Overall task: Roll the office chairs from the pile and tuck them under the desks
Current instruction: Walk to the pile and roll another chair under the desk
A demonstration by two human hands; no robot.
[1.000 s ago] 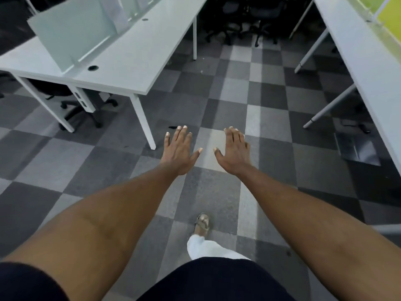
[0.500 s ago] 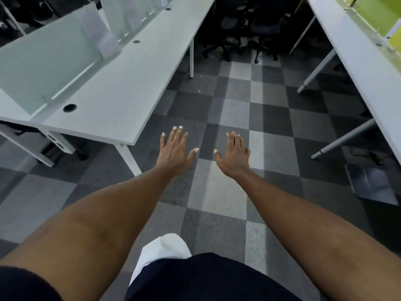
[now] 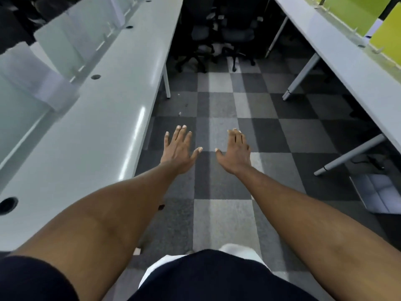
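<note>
Hands empty and spread flat, left hand beside right hand, well short of piled black castor-wheeled office chairs: likely free-rolling, best gripped at backrests.

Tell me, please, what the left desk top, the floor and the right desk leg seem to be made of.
The left desk top: probably laminated board, smooth white semi-gloss; light streaks reflect near its edge. The floor: carpet tiles, matte with no shine, a grey checker with visible seams. The right desk leg: likely painted metal tube, pale grey satin; it is slim and straight.
</note>
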